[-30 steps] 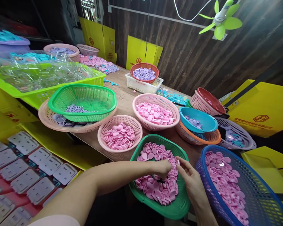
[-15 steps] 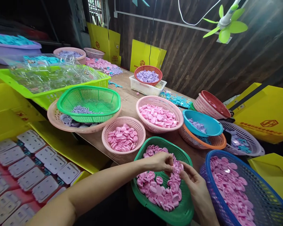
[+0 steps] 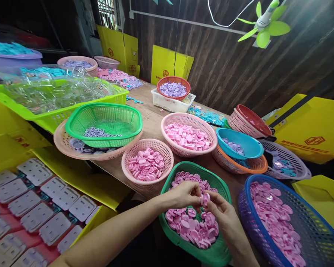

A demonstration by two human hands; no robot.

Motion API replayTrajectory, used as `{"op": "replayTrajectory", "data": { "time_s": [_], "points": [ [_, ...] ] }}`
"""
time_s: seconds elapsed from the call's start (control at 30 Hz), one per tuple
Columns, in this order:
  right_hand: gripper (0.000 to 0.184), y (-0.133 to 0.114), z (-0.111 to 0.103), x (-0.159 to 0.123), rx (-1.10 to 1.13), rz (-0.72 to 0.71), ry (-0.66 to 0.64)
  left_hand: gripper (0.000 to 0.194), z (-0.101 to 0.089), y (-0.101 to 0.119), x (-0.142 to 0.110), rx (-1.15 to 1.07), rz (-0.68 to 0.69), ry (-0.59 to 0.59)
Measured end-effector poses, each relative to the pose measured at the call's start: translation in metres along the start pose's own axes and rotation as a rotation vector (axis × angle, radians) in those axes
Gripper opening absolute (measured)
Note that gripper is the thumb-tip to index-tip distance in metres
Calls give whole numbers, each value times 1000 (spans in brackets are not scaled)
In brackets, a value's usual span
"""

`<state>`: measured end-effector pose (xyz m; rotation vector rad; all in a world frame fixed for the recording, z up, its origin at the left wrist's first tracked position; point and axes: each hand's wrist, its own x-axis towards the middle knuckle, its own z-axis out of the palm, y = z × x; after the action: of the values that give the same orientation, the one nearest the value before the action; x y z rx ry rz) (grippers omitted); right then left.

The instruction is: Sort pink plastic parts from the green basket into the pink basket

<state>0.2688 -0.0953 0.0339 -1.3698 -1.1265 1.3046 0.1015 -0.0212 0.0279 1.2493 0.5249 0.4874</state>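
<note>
Over the dark green basket (image 3: 165, 227), both hands meet at a small round pink plastic piece (image 3: 205, 199). My right hand (image 3: 221, 209) pinches it between thumb and fingers. My left hand (image 3: 186, 194) has its fingers curled and closed against the piece's left side; whether a second part is in them is hidden. Many loose pink round pieces (image 3: 190, 226) lie in the basket below, some cupped, some flat. To the right stands a blue basket (image 3: 246, 207) holding more of the same pink pieces.
Beyond the hands stand a small pink basket (image 3: 125, 170) of pink oval pieces and a larger pink basket (image 3: 167, 139) of pink blocks. A bright green basket (image 3: 105, 139) sits at left, above a yellow box (image 3: 86, 181) of packed grey-white parts. Stacked blue and orange bowls (image 3: 257, 165) stand at right.
The view has shifted slightly. Both hands stay together over the green basket, and the pink piece now shows more plainly between the fingers.
</note>
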Motion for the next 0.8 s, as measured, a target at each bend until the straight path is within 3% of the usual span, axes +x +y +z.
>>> {"op": "replayTrajectory", "data": {
  "time_s": [0.13,0.37,0.57,0.8],
  "points": [
    [33,-2,3,0,-3,-29,87,26,-2,5,-3,-11,35,-6],
    [30,-15,14,0,-3,-16,26,26,-2,11,-12,-63,49,-33],
    [35,-11,6,0,-50,-13,66,26,-2,16,-16,-47,60,35],
    [31,-14,17,1,-42,-9,31,17,1,1,-15,97,79,106]
  ]
}}
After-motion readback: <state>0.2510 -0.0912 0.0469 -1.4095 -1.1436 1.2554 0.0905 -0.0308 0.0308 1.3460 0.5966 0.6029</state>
